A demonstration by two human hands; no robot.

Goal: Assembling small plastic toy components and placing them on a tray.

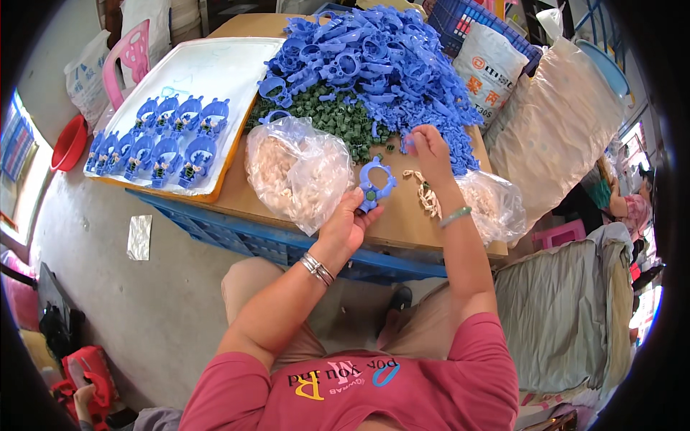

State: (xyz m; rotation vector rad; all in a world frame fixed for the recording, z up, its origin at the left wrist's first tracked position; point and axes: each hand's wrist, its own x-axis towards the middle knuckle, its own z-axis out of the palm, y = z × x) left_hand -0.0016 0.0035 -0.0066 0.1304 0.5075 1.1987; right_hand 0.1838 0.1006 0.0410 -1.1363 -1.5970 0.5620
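Observation:
My left hand point(346, 224) holds a blue ring-shaped plastic part point(376, 185) with a small green piece in it, just above the wooden board's point(402, 219) front edge. My right hand point(430, 152) reaches into the edge of a big heap of blue plastic parts point(374, 57), its fingers pinching a small blue piece. Green plastic pieces point(330, 118) lie in a pile beside the heap. A few cream pieces point(425, 192) lie loose under my right wrist.
A clear bag of cream pieces point(296, 172) sits left of my hands, another clear bag point(496, 205) at the right. A white tray point(208, 72) holds rows of assembled blue parts point(162, 140). A blue crate point(287, 244) supports the board. Sacks point(557, 118) stand at right.

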